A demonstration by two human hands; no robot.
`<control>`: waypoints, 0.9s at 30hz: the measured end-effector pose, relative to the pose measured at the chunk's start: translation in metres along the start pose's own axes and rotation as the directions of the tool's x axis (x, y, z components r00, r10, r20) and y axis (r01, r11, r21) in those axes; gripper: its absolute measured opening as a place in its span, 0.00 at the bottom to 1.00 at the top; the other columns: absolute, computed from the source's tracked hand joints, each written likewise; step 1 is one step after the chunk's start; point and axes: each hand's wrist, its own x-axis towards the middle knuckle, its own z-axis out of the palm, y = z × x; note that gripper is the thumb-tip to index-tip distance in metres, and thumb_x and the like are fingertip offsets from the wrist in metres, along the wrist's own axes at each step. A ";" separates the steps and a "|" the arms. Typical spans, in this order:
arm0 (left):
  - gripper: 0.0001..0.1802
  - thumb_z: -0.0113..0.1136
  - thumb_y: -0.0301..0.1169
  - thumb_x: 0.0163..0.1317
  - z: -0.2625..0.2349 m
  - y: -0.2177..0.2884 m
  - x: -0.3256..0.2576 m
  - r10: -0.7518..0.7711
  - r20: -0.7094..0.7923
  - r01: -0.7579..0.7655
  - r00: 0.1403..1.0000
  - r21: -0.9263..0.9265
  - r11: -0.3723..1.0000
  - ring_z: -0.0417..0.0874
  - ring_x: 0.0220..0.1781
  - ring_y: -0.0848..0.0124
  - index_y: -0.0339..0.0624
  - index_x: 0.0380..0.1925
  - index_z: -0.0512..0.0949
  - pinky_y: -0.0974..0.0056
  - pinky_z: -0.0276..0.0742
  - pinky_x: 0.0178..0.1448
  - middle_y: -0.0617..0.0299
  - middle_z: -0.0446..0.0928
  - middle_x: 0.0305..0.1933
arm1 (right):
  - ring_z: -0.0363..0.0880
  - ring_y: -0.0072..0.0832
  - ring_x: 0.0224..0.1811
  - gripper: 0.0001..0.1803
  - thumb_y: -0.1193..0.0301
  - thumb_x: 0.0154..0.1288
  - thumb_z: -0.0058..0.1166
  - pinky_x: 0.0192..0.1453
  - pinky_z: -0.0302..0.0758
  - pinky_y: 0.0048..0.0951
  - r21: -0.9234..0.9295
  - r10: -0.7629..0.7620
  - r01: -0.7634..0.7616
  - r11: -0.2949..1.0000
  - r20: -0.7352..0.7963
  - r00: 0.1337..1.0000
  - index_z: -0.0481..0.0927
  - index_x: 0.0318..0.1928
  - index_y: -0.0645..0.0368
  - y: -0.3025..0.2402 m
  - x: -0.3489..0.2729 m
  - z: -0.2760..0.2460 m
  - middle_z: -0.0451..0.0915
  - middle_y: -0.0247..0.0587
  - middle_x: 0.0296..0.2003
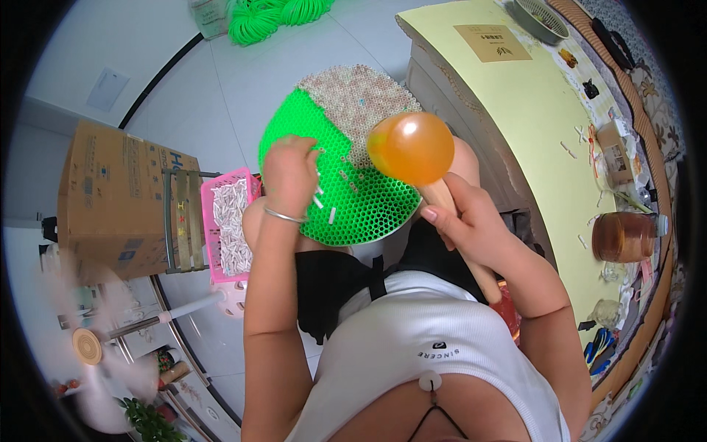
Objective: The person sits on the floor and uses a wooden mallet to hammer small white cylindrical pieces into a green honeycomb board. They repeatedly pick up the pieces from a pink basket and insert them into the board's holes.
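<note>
Near the frame's centre, the mallet head point(411, 147) looked glossy, its handle point(482, 280) smooth wood, the honeycomb board point(347, 210) plastic; at left, the box point(110, 199) was matt cardboard.

Between the left hand point(289, 173) and the mallet point(411, 147), a gap opens over the green board point(287, 129), with loose white sticks point(332, 216) lying near it. The mallet, gripped in the right hand point(471, 221), bars the board's right side. The pink basket point(207, 221), chair point(182, 221) and cardboard box point(110, 191) block the left, the table point(545, 132) the right; past the board's far edge, floor point(236, 81) gives room up to the green coils point(276, 22)
</note>
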 end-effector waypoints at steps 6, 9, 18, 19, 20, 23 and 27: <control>0.08 0.68 0.26 0.52 0.001 -0.030 0.006 0.013 0.161 -0.035 0.987 0.132 0.991 0.81 0.43 0.51 0.41 0.34 0.86 0.50 0.77 0.47 0.52 0.80 0.34 | 0.77 0.38 0.21 0.18 0.62 0.73 0.56 0.27 0.73 0.37 -0.305 0.024 -0.004 0.952 0.062 0.998 0.73 0.47 0.67 0.024 0.008 0.006 0.76 0.46 0.22; 0.06 0.67 0.25 0.53 0.002 -0.027 0.004 0.019 0.137 -0.041 0.990 0.164 0.986 0.81 0.42 0.52 0.39 0.33 0.84 0.51 0.77 0.47 0.51 0.80 0.36 | 0.72 0.20 0.16 0.15 0.64 0.74 0.55 0.20 0.68 0.24 -0.025 0.299 -0.298 0.954 0.095 0.949 0.73 0.46 0.65 0.007 0.006 0.001 0.73 0.35 0.21; 0.06 0.66 0.22 0.55 0.009 0.036 -0.002 -0.151 0.042 0.144 0.988 -0.629 0.764 0.82 0.40 0.54 0.40 0.34 0.84 0.53 0.77 0.45 0.53 0.81 0.34 | 0.70 0.19 0.15 0.15 0.64 0.76 0.54 0.18 0.67 0.23 0.266 0.326 -0.320 0.909 0.024 0.945 0.73 0.48 0.64 0.021 -0.005 -0.012 0.72 0.32 0.21; 0.06 0.66 0.22 0.55 0.012 0.049 -0.005 -0.151 0.105 0.182 0.983 -0.660 0.729 0.82 0.39 0.54 0.40 0.34 0.84 0.54 0.77 0.46 0.52 0.82 0.34 | 0.70 0.19 0.15 0.15 0.63 0.76 0.54 0.18 0.68 0.23 0.271 0.326 -0.320 0.908 0.023 0.945 0.73 0.48 0.64 0.025 -0.005 -0.012 0.72 0.32 0.21; 0.06 0.66 0.22 0.56 0.015 0.058 -0.007 -0.146 0.167 0.221 0.975 -0.688 0.691 0.82 0.38 0.53 0.40 0.35 0.85 0.56 0.78 0.47 0.51 0.82 0.33 | 0.70 0.18 0.15 0.15 0.63 0.76 0.54 0.18 0.68 0.22 0.275 0.329 -0.321 0.906 0.020 0.944 0.73 0.48 0.64 0.029 -0.004 -0.013 0.72 0.32 0.21; 0.05 0.68 0.23 0.54 0.033 0.062 -0.008 0.190 -0.043 -0.193 0.981 -0.365 0.911 0.82 0.35 0.53 0.40 0.32 0.85 0.55 0.77 0.45 0.54 0.82 0.30 | 0.70 0.18 0.15 0.15 0.64 0.76 0.55 0.18 0.68 0.22 0.319 0.335 -0.322 0.891 0.015 0.942 0.73 0.48 0.65 0.032 -0.004 -0.013 0.72 0.32 0.21; 0.04 0.69 0.24 0.52 0.041 0.062 -0.009 0.237 -0.009 -0.231 0.972 -0.262 0.937 0.81 0.34 0.54 0.41 0.30 0.84 0.54 0.75 0.42 0.56 0.82 0.30 | 0.69 0.18 0.15 0.13 0.64 0.75 0.54 0.19 0.67 0.21 0.337 0.336 -0.324 0.884 0.025 0.942 0.72 0.45 0.61 0.034 -0.004 -0.014 0.71 0.32 0.22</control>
